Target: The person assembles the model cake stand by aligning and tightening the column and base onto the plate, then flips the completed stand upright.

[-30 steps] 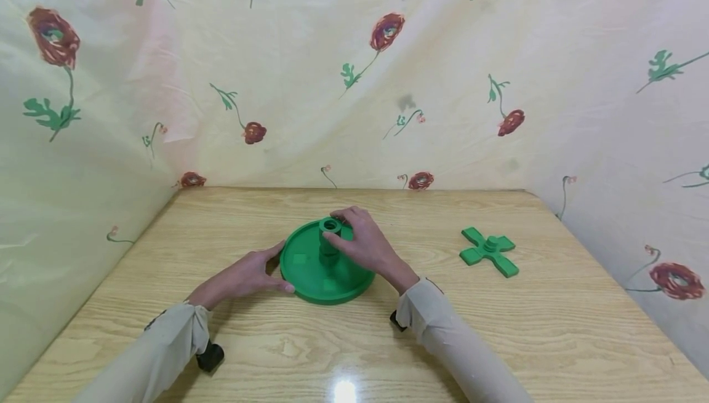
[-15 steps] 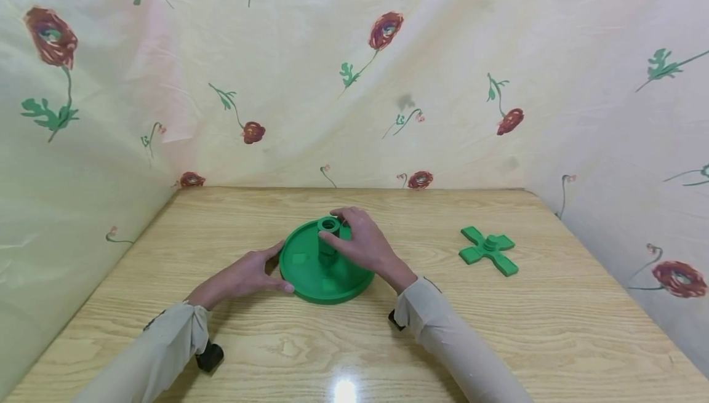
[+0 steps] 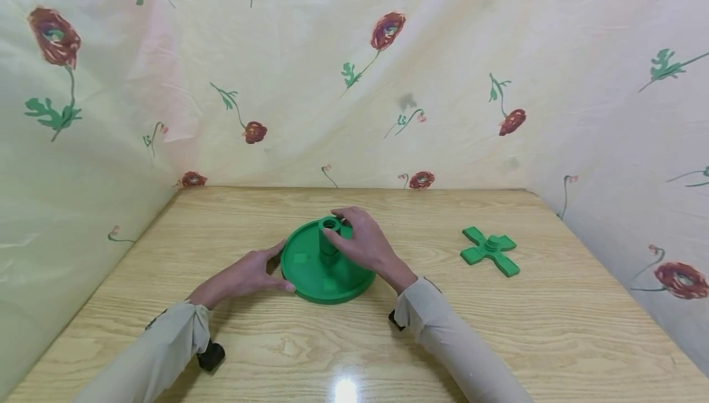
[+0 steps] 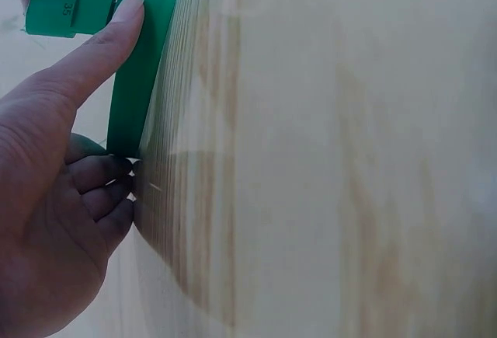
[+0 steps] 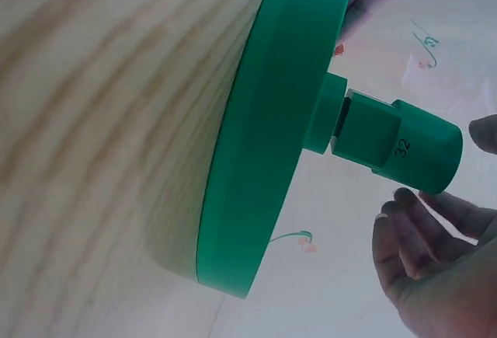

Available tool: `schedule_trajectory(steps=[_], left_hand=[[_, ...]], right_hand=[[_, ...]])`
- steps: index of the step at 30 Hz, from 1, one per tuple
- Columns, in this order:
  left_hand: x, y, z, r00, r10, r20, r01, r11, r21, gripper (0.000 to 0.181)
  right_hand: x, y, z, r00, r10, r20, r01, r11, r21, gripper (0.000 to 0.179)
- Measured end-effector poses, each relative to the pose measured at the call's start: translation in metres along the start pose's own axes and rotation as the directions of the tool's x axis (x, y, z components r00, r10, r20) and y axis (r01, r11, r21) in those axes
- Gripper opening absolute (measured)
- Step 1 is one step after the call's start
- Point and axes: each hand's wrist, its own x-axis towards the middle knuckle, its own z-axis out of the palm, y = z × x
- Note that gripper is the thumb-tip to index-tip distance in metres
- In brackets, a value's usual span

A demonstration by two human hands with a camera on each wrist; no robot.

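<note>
A round green disc [image 3: 304, 274] with a raised rim lies on the table. From its middle rises a green hollow sleeve [image 5: 419, 148] with a hex-sided lower part, marked 32 on one face and 35 on another. My left hand [image 3: 249, 275] holds the disc's left rim, thumb at the front and fingers around the far side. Around the sleeve's top stands my right hand [image 3: 365, 240]. Its thumb [image 5: 485, 133] shows a small gap from the sleeve in the right wrist view, and its loosely bent fingers [image 5: 419, 237] lie close beside the sleeve.
A green cross-shaped piece [image 3: 490, 248] with a short threaded-looking stub lies on the wooden table [image 3: 288, 347] to the right. A flower-printed sheet [image 3: 310, 83] surrounds the table at the back and sides. Black wrist devices [image 3: 211, 357] hang below my sleeves.
The sleeve's hex corners face a slightly different way than before, and my right thumb has shifted slightly beside it. The left hand and the disc stay where they were.
</note>
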Motion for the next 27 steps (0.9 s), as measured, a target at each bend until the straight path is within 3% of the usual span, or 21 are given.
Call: schedule_trajectory(steps=[27], left_hand=[[0.0006,0.0004,0.0009,1.0,0.001,0.006,-0.001,1.0,-0.01,0.111]], right_hand=[[-0.0015,0.0003,-0.0004,0.999,-0.037,0.031,0.037,0.999,0.011,0.045]])
